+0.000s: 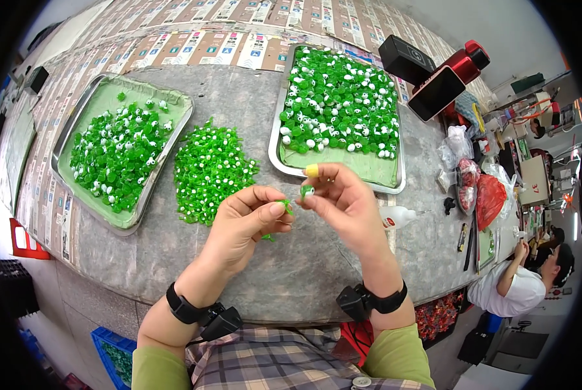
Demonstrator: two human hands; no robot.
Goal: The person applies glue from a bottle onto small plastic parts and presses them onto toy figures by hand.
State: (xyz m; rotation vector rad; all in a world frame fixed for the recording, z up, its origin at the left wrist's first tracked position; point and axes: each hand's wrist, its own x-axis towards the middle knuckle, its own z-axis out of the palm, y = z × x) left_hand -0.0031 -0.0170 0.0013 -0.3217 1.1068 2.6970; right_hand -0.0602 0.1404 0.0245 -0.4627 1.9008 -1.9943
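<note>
My left hand [249, 224] is closed in a pinch on a small bright green plastic piece [286, 207]. Close beside it, my right hand [346, 205] pinches a small green and white figure piece [306, 191] between thumb and fingers. Yellow tape wraps the tip of one right finger. The two pieces are a short gap apart, above the grey table cover [291, 260]. Beyond my left hand lies a loose pile of small green pieces with white spots [213, 172]. Another green bit [267, 238] shows beside the left hand.
A metal tray [58, 159] of green and white pieces stands at the left, and a second full tray [275, 140] stands beyond my hands. A white squeeze bottle [398, 216] lies right, near a phone [436, 93] and plastic bags [490, 198]. Another person [509, 289] sits far right.
</note>
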